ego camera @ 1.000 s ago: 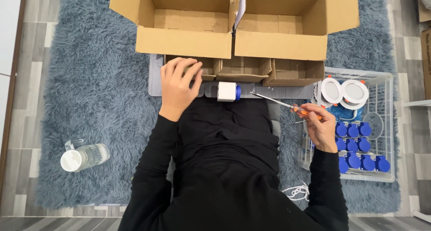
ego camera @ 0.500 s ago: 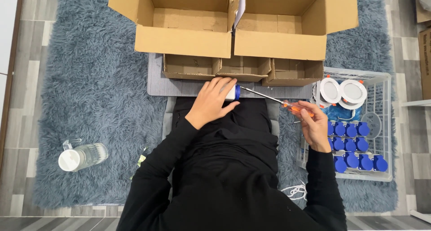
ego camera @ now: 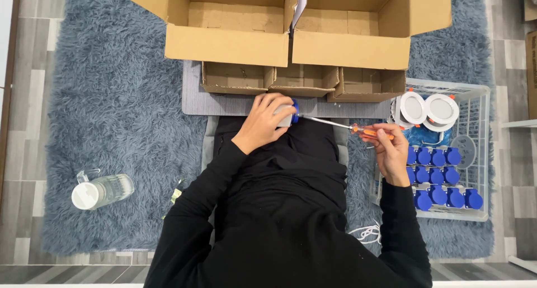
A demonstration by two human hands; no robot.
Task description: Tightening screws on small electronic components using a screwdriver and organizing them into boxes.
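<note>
My left hand (ego camera: 264, 122) is closed over a small white and blue socket part (ego camera: 290, 113) on my lap, by the edge of a grey board (ego camera: 224, 104). My right hand (ego camera: 390, 148) grips a screwdriver (ego camera: 352, 128) with an orange handle. Its metal shaft runs left and its tip touches the blue end of the part. Most of the part is hidden under my left fingers.
Two large open cardboard boxes (ego camera: 291, 47) stand ahead, with three small open boxes (ego camera: 302, 80) in front of them. A white wire basket (ego camera: 481, 154) at right holds several blue parts and two round white lamps (ego camera: 428, 109). A clear plastic bottle (ego camera: 100, 191) lies on the blue rug at left.
My left hand came down from the grey board onto the white and blue part and closed on it. The screwdriver tip moved left until it met the part.
</note>
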